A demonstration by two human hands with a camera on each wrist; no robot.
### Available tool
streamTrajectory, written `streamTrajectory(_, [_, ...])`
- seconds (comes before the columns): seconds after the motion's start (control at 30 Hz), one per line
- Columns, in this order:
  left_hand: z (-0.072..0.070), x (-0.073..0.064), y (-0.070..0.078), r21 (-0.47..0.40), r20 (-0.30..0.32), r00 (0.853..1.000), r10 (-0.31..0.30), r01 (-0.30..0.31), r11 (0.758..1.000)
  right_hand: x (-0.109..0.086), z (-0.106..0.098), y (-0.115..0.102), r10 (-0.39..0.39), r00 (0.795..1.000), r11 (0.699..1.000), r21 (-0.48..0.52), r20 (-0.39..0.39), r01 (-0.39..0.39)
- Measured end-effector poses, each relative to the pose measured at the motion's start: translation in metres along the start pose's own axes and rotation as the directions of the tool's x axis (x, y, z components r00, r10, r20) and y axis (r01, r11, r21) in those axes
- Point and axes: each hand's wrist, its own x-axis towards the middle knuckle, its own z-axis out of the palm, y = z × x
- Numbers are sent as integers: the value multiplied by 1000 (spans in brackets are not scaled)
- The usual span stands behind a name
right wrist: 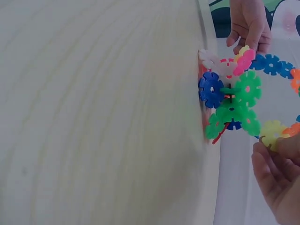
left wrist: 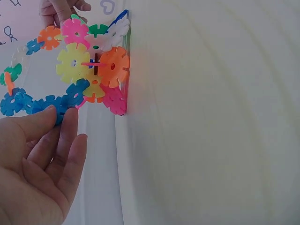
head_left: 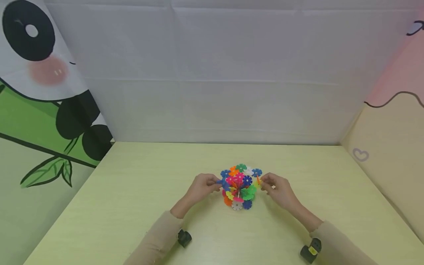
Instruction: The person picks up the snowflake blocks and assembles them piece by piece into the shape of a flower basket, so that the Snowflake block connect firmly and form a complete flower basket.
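A basket-like build of colourful notched plastic discs [head_left: 247,193] stands on the table, with a chain of discs [left wrist: 33,47] arching over it like a handle. My left hand [head_left: 204,186] pinches a blue disc [left wrist: 60,105] at the left end of that chain between thumb and fingertips. On the opposite side my right hand [head_left: 276,187] pinches a yellow disc [right wrist: 272,133] between thumb and forefinger. Green discs [right wrist: 248,89] and a dark blue disc [right wrist: 211,89] form the side near the right hand. Orange [left wrist: 114,66] and yellow discs show on the left side.
The pale wooden table [head_left: 132,176] extends around the build. A white cloth wall [head_left: 225,73] rises behind it. Cartoon-printed panels stand at the left [head_left: 49,121] and right [head_left: 391,136]. Each sleeve carries a dark wrist camera [head_left: 184,238].
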Motion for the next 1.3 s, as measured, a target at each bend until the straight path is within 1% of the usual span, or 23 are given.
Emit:
streamTrajectory(0.1, [-1,-1,1,-3,0,1000,6,-6,1000,-6,1,-3,-4,1000,999,-41,-29,3])
streamTrajectory(0.13, [-1,-1,1,-7,0,1000,-1,1,1000,-7,2,-3,-8,999,999,-50,-38,6])
streamTrajectory(0.2, [-1,-2,1,-5,5,1000,8,-8,1000,-9,3,-2,-16,999,998,-58,-52,13])
streamTrajectory(0.37, [-2,-3,1,0,20,999,29,-29,1000,-11,9,1,-17,997,1000,-26,-73,15])
streamTrajectory(0.53, [-1,-4,3,-24,31,998,48,-47,999,-11,16,0,-8,993,1000,9,-121,10])
streamTrajectory(0.63, [0,-4,4,-46,37,998,43,-41,998,-11,20,-2,-11,989,1000,3,-147,11])
streamTrajectory(0.73, [1,-5,4,-71,43,999,23,-20,997,-11,22,-4,-10,987,999,-35,-161,5])
streamTrajectory(0.9, [1,-7,4,-88,54,998,22,-17,996,-10,24,-7,-18,986,995,-98,-165,2])
streamTrajectory(1.0, [1,-8,4,-91,54,999,11,-6,996,-10,24,-8,-37,986,994,-104,-164,20])
streamTrajectory(1.13, [2,-7,4,-70,40,999,-4,7,998,-9,23,-6,-64,985,993,-111,-161,47])
streamTrajectory(1.3, [4,-5,5,-46,32,999,-11,13,999,-6,23,-3,-73,989,990,-131,-129,56])
